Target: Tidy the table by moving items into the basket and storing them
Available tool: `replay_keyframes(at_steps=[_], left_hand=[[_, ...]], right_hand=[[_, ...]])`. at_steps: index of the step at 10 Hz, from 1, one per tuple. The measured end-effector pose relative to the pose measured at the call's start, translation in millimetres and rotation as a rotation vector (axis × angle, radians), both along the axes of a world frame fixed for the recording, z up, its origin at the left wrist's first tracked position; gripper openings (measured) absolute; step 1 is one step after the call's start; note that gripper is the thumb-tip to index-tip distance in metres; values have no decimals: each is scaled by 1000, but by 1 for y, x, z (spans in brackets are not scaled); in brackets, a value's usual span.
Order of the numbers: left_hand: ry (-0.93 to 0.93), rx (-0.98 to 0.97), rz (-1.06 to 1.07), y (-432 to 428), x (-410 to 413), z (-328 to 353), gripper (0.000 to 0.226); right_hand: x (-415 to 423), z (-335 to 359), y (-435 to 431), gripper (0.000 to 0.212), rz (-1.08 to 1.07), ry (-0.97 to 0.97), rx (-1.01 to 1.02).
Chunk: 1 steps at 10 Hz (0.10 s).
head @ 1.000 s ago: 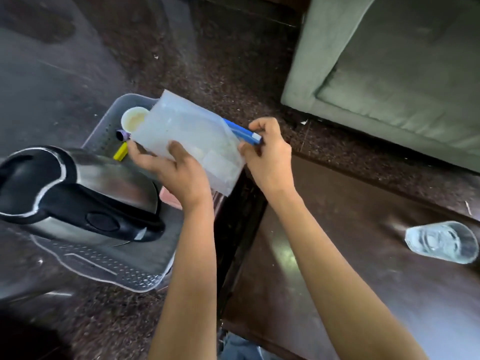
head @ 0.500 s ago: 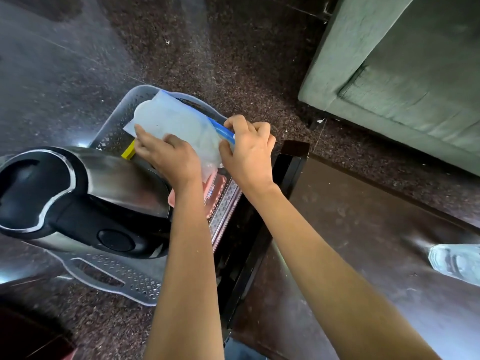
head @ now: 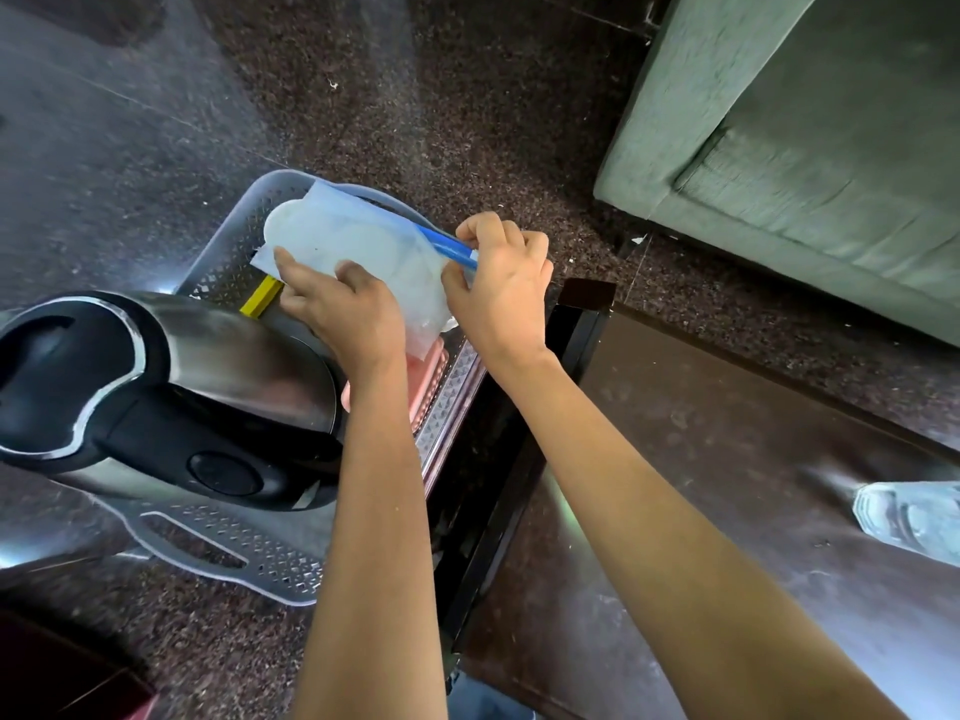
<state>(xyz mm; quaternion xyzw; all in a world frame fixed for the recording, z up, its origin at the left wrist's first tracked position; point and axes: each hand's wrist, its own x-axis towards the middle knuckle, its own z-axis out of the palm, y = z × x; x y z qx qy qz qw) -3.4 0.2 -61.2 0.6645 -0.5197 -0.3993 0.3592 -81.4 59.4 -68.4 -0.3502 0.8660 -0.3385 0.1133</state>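
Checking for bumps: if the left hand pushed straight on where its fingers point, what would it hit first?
The left hand holds the bag, so that comes first; beyond it, probably the wall of the basket, though depth is unclear.

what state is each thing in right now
basket, part full
kettle, upright in the basket, lid shut
zip bag, held low over the basket
left hand, grips the zip bag's near edge
right hand, pinches the zip bag's blue end
glass, on the table, not yet moved
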Motion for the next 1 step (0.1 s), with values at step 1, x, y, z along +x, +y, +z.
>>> replay_keyframes(at_steps=[1], left_hand=[[-30,14,44,-1,3,2,56]], right_hand=[[-2,1,3,27,-45,-21,-48]])
